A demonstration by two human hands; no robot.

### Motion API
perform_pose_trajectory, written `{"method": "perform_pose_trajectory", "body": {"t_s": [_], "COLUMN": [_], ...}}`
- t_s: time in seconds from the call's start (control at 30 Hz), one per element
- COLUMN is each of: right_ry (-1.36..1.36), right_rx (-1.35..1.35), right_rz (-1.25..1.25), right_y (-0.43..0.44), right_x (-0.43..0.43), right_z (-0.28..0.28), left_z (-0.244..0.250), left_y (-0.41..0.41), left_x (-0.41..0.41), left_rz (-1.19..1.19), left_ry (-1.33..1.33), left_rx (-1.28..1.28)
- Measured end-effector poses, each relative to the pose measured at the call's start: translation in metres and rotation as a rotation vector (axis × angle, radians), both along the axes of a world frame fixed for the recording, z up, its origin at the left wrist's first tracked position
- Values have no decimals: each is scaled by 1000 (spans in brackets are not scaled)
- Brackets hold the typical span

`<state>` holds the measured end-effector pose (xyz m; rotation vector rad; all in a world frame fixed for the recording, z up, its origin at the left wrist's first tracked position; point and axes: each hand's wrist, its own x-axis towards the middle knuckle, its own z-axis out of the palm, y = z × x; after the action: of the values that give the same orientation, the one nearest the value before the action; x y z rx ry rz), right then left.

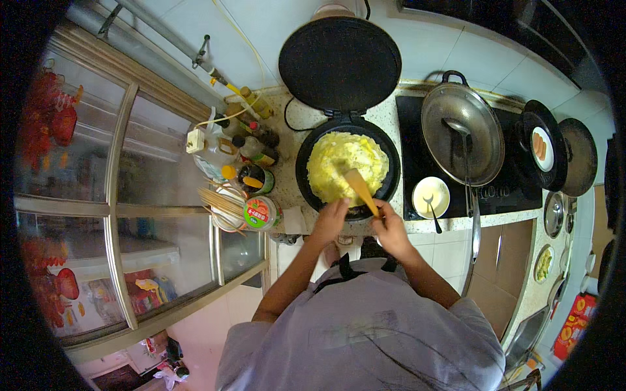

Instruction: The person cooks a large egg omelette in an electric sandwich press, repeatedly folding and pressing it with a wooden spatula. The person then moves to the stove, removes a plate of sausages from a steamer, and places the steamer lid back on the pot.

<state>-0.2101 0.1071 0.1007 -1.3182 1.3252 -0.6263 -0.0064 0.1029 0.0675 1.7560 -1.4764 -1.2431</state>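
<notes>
A round yellow egg pancake (337,161) lies in the black lower plate (303,183) of an electric griddle. The griddle's round black lid (340,63) stands raised behind it. My right hand (391,229) grips the handle of a wooden spatula (359,186), whose flat blade rests on the pancake's near right part. At the near rim of the griddle is my left hand (332,220), its fingertips by the pancake's lower edge. Whether those fingers pinch the edge or only touch it cannot be made out.
Right of the griddle, a white bowl (421,188) with a spoon stands by a cooktop (411,132). A wok (440,146) with a ladle sits on it. Several bottles (254,149), a labelled plastic jar (261,212) and wooden chopsticks (220,203) crowd the left side.
</notes>
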Motion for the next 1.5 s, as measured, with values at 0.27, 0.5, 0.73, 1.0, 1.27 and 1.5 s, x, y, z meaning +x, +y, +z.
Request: {"method": "perform_pose_trajectory", "body": {"t_s": [0.27, 0.5, 0.73, 1.0, 1.27, 1.5], "right_ry": [-153, 101, 116, 267, 263, 301], "right_rx": [326, 240, 171, 1, -12, -45], "right_rz": [-65, 25, -117, -185, -180, -197], "right_y": [0, 5, 2, -2, -3, -5], "right_x": [-54, -36, -40, -51, -43, -43], "right_z": [5, -8, -33, -27, -31, -25], "left_z": [-38, -59, -70, -37, -42, -24], "left_y": [-64, -82, -76, -81, -83, -69], "left_x": [68, 72, 77, 62, 62, 53], "left_rz": [-128, -386, -420, -419, -477, -532], "left_ry": [-559, -820, -868, -883, -918, -919], "left_rx": [-234, -124, -274, -51, -92, 3]}}
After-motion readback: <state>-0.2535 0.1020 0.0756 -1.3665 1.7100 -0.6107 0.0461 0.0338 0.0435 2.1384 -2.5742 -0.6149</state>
